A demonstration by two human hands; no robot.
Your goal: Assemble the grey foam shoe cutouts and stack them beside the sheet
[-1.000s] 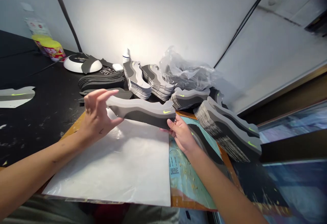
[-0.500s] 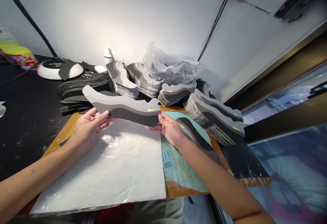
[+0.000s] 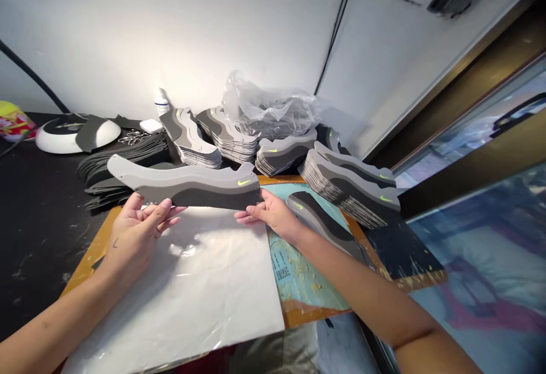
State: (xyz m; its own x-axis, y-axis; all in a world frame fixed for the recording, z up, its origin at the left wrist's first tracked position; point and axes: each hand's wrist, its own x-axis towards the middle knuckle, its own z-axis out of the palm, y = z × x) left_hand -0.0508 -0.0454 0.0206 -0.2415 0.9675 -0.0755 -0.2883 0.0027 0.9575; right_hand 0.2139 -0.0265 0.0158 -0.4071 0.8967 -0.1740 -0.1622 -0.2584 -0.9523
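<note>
Left hand [image 3: 135, 229] and right hand [image 3: 279, 214] each have a closed grip on one grey panel [image 3: 191, 189], raised over the white sheet [image 3: 205, 283]; it is not yet set down; matching stacks [image 3: 341, 189] stand behind (finished or waiting, I cannot tell).

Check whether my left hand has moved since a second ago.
Yes. Judged against the dark stack behind it, your left hand has moved lower in the view, now beneath the lower edge of the gray piece.
</note>
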